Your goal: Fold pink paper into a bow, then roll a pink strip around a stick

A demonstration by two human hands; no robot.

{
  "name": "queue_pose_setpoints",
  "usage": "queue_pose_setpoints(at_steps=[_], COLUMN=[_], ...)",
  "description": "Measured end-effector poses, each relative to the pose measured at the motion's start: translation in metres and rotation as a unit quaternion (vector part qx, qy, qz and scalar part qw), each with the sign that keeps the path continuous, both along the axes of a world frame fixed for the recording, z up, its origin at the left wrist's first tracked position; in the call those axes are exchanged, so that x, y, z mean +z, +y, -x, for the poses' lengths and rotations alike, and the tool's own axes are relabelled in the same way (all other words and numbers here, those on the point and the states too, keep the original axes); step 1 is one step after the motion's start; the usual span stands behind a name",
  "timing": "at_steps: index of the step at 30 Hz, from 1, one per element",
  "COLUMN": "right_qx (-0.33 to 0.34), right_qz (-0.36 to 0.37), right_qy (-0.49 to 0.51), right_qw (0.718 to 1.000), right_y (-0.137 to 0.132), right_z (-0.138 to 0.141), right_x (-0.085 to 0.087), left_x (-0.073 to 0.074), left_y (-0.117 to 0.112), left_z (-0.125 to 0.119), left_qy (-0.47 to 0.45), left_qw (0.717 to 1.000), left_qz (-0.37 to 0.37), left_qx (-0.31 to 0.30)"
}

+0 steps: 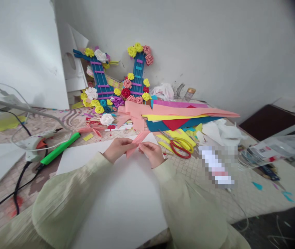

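Note:
Between my two hands is a folded strip of pink crepe paper [138, 139], slanting up to the right above a white board [121, 200]. My left hand [117, 148] pinches it from the left side. From the right, my right hand [152, 152] pinches its edge with thumb and forefinger. Just beyond the hands lie more pink paper [137, 117] and a white paper flower [107, 119]. Scissors with red and yellow handles [181, 147] rest to the right of my right hand.
A glue gun [34, 147] with cords and a green stick [60, 148] lie at left. Two flower-covered blue paper decorations [138, 74] lean at the wall. Stacked coloured paper sheets [189, 112], a jar [189, 94] and a plastic bag [274, 147] sit rightward.

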State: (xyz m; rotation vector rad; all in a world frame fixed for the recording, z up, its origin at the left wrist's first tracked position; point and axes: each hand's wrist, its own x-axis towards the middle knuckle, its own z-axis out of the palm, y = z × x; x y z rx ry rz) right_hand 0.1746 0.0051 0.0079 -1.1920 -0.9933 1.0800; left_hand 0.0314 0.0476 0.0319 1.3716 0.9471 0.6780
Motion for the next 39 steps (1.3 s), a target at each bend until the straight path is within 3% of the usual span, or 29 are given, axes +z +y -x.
queue_pose_setpoints(at_steps=[39], right_qx=[-0.051], right_qz=[0.038], right_qy=[0.011], right_qw=[0.998], right_y=[-0.0006], right_z=[0.0020], right_x=[0.0009], left_x=[0.0026], left_y=[-0.0063], left_z=[-0.0015], left_qy=[0.026], left_qw=[0.998], left_qz=[-0.064], left_qx=[-0.010])
